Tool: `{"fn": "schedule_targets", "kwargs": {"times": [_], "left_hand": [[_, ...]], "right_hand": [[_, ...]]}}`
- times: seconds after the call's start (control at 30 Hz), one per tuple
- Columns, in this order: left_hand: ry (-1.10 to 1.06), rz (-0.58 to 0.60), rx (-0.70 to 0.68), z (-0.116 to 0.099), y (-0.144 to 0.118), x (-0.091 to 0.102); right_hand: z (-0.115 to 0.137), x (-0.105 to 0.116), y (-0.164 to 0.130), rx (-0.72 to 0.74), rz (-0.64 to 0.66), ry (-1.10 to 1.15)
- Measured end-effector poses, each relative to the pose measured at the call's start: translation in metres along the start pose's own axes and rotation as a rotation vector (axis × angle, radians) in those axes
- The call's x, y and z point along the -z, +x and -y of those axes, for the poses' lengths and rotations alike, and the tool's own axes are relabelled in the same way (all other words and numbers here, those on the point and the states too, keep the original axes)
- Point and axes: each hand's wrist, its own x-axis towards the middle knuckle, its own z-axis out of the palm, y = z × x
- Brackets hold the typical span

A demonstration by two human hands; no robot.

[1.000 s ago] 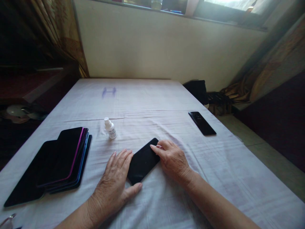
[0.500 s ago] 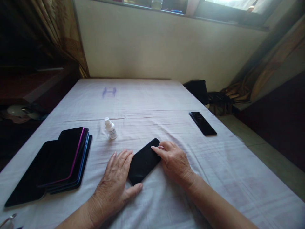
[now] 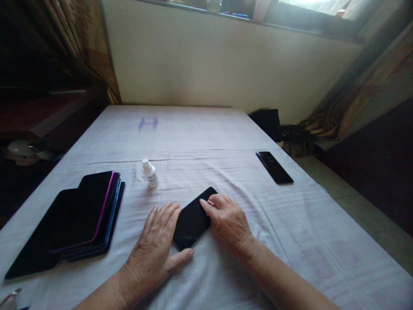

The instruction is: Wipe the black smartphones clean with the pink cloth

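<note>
A black smartphone lies aslant on the bed-like cloth surface, its dark face up. Along its left edge and lower corner rests my left hand, fingers stretched out and thumb apart, touching the phone's rim. My right hand is closed, with fingertips pressed on the upper right part of the phone. Something small and pale shows between those fingers, too hidden to name. A small white bottle with a white cap stands upright beyond my left hand.
On the left lies a stack of phones with pink and blue edges, overlapping a black tablet-like device. Another black phone lies at the right. The white cloth is wrinkled, with a wall behind it.
My right hand has slid a little to the left across the phone's face. My left hand and the phone have stayed where they were.
</note>
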Motion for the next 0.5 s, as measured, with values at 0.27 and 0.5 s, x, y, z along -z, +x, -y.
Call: {"fn": "schedule_targets", "kwargs": {"times": [0.27, 0.5], "left_hand": [[-0.007, -0.008, 0.013, 0.000, -0.001, -0.003], [-0.008, -0.010, 0.006, 0.000, -0.001, -0.003]], "right_hand": [[0.013, -0.002, -0.003, 0.076, -0.014, 0.027], [-0.012, -0.002, 0.007, -0.078, 0.016, -0.028]]}}
